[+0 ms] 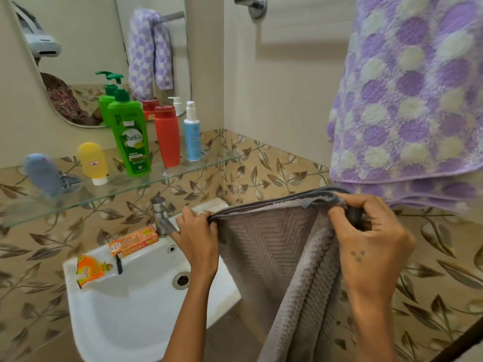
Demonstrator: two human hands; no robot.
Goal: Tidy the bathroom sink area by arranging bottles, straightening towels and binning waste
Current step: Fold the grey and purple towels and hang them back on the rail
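Both hands pinch the top edge of a grey towel [274, 246] — the left hand [198, 239] closed on its left corner, the right hand [371, 239] bunched around the right corner, so the folded cloth hangs down over the right rim of the white sink [109, 322]. Just above the right hand, a purple spotted towel [407, 95] hangs on the wall. On the sink's back left rim lie an orange carton [134, 240] and an orange wrapper [90, 270], beside the tap [160, 218]. Along the glass shelf [86, 199] — left end to right end — stand a blue bottle [43, 175], a yellow bottle [92, 162], a green pump bottle [130, 137], a red bottle [167, 135] and a light blue spray bottle [192, 131].
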